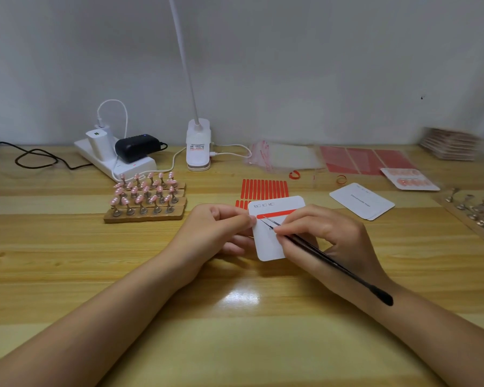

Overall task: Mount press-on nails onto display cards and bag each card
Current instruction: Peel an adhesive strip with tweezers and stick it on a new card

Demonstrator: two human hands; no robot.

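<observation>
One card: I pinch the card (268, 247) in my left hand (215, 227), mid-table.
Right hand (324, 233): grips tweezers (327, 256), tips by strip (275, 214).
Done: one strip on, I judge.
Left: nails (144, 194) unmounted on stands; bags (285, 156) unused.

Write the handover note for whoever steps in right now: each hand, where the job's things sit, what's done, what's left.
Left hand: pinches the white display card at its left edge, above the table.
Right hand: holds black tweezers, tips at the red adhesive strip lying across the card.
Nails: pink, on stands in the cork holder, left of the card.
More red strips lie behind the card; blank cards to the right; clear bags at the back.
Done: one strip is on the card.
Left: no nails mounted on this card yet; bagging not begun.
</observation>
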